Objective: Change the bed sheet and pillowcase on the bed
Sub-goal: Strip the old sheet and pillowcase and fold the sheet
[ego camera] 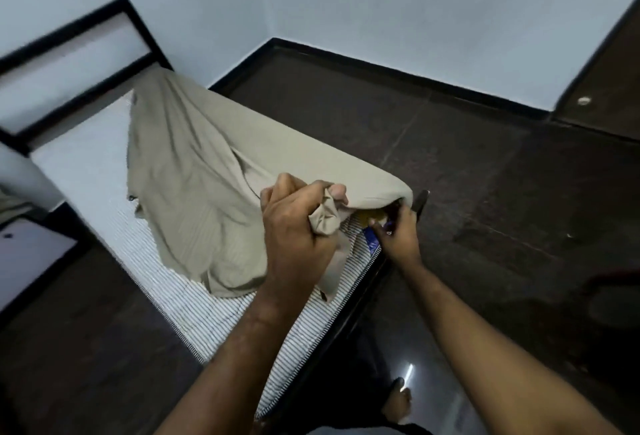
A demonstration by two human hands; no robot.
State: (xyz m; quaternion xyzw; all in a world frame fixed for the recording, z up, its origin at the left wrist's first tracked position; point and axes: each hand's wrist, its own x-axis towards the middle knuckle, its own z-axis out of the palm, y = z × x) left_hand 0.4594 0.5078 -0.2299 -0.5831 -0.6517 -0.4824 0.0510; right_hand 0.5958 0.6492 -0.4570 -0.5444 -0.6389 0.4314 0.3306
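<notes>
A beige bed sheet (194, 171) lies bunched over the right half of a white striped mattress (180, 299) on a black bed frame (349, 306). My left hand (294, 227) grips a gathered fold of the sheet near the mattress's near right corner and holds it up. My right hand (398, 230) reaches under the lifted sheet edge at that corner, its fingers curled by the mattress edge where a blue and yellow label (372, 242) shows. What the right fingers hold is hidden by the sheet.
The black headboard (79, 64) stands against the pale wall at the far left. Dark glossy floor (485, 175) spreads to the right, with a brown door (609, 81) at the far right. My bare foot (398, 403) is on the floor beside the frame.
</notes>
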